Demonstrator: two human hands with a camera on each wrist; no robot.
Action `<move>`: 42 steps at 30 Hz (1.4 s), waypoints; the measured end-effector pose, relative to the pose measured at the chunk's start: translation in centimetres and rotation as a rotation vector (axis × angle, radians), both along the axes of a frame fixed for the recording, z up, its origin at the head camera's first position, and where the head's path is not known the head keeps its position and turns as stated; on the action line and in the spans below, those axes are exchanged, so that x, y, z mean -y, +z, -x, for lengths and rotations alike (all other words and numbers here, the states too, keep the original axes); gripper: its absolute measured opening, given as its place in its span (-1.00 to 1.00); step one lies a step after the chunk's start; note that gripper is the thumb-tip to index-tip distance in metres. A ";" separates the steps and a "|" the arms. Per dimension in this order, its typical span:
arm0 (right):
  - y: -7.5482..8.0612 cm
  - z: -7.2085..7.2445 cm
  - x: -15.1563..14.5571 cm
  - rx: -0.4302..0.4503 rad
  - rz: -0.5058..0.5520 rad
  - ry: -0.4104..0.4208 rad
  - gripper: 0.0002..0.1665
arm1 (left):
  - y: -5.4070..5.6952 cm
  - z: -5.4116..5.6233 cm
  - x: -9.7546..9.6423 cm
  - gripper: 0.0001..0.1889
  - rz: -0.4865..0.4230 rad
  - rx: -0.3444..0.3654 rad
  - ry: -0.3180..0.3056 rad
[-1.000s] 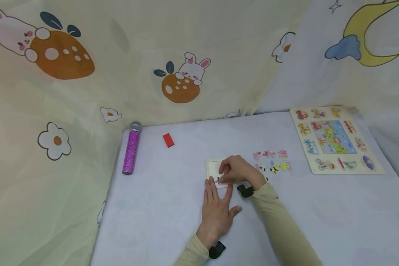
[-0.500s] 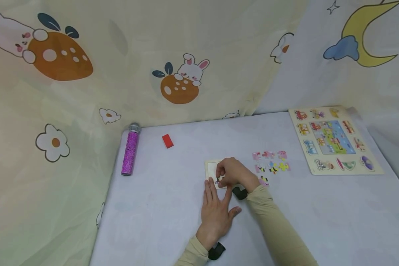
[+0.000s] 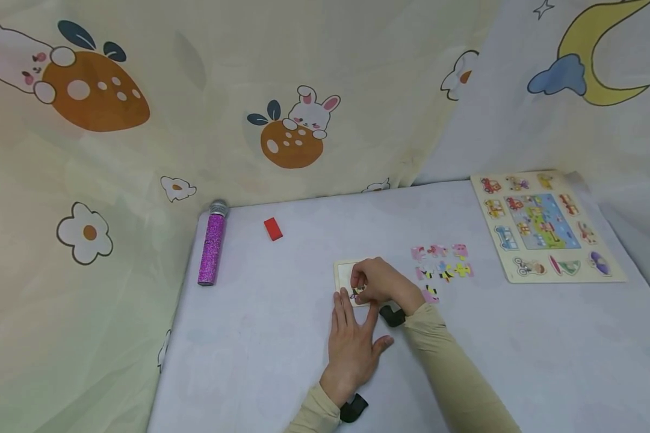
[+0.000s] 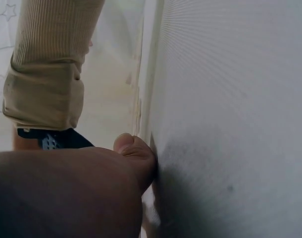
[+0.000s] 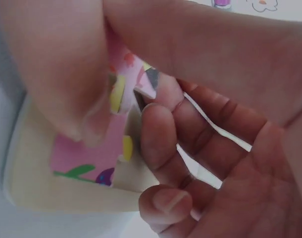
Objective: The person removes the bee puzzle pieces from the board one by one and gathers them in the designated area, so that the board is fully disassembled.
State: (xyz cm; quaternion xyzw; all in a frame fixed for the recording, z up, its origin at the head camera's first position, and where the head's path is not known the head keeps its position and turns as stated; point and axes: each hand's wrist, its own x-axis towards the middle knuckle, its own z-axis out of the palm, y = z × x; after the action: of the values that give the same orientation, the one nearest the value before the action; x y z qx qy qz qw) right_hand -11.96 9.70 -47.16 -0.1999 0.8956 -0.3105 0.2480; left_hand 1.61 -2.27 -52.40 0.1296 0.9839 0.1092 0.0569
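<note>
A small cream puzzle tray (image 3: 340, 273) lies mid-table. My left hand (image 3: 351, 352) rests flat at its near edge, fingers spread and fingertips on the rim; its thumb (image 4: 136, 151) shows low over the cloth in the left wrist view. Above the tray, my right hand (image 3: 383, 281) pinches a pink jigsaw piece (image 5: 148, 82) with yellow and black on it, partly hidden by the fingers. Beneath the right thumb, another pink piece (image 5: 84, 161) with a green leaf and purple spot sits in the tray's corner.
Several loose jigsaw pieces (image 3: 446, 273) lie right of the tray, one bee piece (image 3: 430, 294) nearest the right wrist. A larger picture puzzle board (image 3: 498, 264) is at the back right. A purple glitter microphone (image 3: 212, 249) and a red block (image 3: 273, 229) are at the back left.
My right hand has shifted slightly left over the tray, uncovering the near bee piece beside its wrist. Yellow and black now show at its fingertips. My left hand has stayed in place.
</note>
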 end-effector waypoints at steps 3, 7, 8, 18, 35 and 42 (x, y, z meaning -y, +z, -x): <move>-0.2 -0.1 -0.2 -0.004 0.031 0.012 -0.72 | 0.0 0.0 0.0 -0.19 0.003 -0.004 -0.003; -0.4 -0.2 -0.4 -0.036 0.065 0.042 -0.74 | 0.0 0.0 0.0 -0.20 0.012 -0.012 -0.004; -0.4 -0.2 -0.4 -0.047 0.068 0.048 -0.74 | 0.0 0.0 0.0 -0.20 0.013 -0.016 -0.005; -0.7 -0.3 -0.6 -0.069 0.094 0.033 -0.73 | 0.0 0.0 0.0 -0.20 0.003 -0.004 -0.001; -0.5 -0.7 -1.3 -0.115 0.099 0.029 -0.83 | 0.0 -0.1 -0.2 -0.17 -0.038 0.013 0.005; -0.2 -0.8 -1.9 -0.070 0.118 0.052 -0.65 | -0.3 -0.1 -0.1 -0.17 -0.020 -0.007 0.003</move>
State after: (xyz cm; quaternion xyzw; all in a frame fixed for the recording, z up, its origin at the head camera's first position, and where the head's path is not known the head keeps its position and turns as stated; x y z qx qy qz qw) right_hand -11.20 11.64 -47.32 -0.2480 0.8783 -0.3492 0.2123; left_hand 1.66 -2.20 -52.74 0.1291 0.9831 0.1189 0.0520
